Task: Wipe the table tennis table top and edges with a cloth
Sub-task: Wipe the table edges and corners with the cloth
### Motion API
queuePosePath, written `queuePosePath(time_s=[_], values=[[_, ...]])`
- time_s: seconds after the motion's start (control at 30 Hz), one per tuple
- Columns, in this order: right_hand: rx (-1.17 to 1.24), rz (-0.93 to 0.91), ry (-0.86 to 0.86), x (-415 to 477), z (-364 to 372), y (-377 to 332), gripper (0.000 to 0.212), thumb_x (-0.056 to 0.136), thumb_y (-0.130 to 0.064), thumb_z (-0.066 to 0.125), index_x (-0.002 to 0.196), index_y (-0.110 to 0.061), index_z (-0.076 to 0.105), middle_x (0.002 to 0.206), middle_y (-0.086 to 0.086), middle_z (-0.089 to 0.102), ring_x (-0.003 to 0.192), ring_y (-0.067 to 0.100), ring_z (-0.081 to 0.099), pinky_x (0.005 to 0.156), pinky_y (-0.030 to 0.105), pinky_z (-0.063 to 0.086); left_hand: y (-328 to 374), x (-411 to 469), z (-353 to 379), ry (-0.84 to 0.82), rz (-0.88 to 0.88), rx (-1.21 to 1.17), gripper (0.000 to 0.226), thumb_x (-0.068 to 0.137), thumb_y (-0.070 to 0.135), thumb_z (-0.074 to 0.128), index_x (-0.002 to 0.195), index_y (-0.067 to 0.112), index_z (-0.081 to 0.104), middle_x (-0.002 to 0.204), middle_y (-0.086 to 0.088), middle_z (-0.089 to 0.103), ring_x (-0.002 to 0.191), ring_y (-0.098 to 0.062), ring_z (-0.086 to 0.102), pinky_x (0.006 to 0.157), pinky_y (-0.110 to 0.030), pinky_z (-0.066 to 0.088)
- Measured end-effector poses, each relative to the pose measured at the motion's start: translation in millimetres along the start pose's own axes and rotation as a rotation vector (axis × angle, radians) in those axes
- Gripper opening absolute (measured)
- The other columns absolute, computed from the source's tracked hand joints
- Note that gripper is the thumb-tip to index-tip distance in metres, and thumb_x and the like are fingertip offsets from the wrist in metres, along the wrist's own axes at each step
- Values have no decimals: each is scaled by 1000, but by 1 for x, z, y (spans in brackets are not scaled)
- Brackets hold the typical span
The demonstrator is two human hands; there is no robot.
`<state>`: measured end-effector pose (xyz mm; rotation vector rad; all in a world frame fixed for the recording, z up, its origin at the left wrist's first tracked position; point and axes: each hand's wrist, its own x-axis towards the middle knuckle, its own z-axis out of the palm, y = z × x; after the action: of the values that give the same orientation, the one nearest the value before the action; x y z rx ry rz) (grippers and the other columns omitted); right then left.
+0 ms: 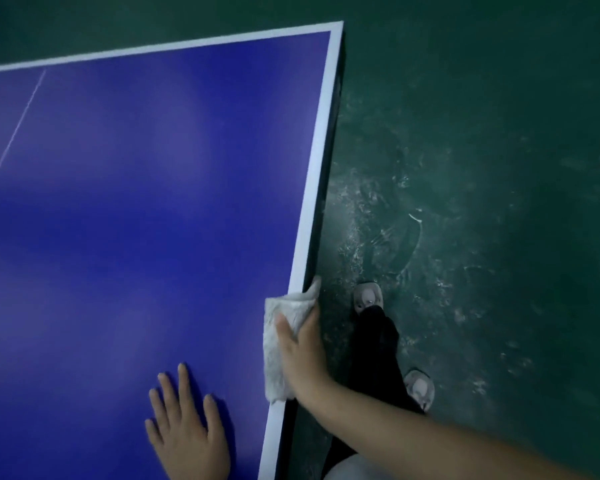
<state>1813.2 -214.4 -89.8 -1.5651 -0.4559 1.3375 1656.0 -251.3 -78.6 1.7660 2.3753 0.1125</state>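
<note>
Here, a white, fluffy cloth point(274, 362) is seen folded over the near side edge of the table point(118, 202), laid across the white border stripe and wrapped down onto the dark side. It is gripped by the right hand point(303, 358), the thumb laid on top and the fingers curled over the edge. The left hand point(184, 434) is rested flat on the blue top nearby, fingers straight and spread, nothing held. Pale shoes point(368, 296) are seen on the scuffed green floor point(499, 168).
</note>
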Motion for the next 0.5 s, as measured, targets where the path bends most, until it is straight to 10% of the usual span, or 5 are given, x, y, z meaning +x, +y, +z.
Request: queuePosePath(time_s=[0.5], values=[[-2,-95,138,215,-40,-122,59,97,-33,45,148,-20,19,149,4,35,134,19,38,111,40,32,219,160,18,-137,516,-76,58,92,31,16,148,16,14,152,7,2,143,-8,0,117,-31,-3]])
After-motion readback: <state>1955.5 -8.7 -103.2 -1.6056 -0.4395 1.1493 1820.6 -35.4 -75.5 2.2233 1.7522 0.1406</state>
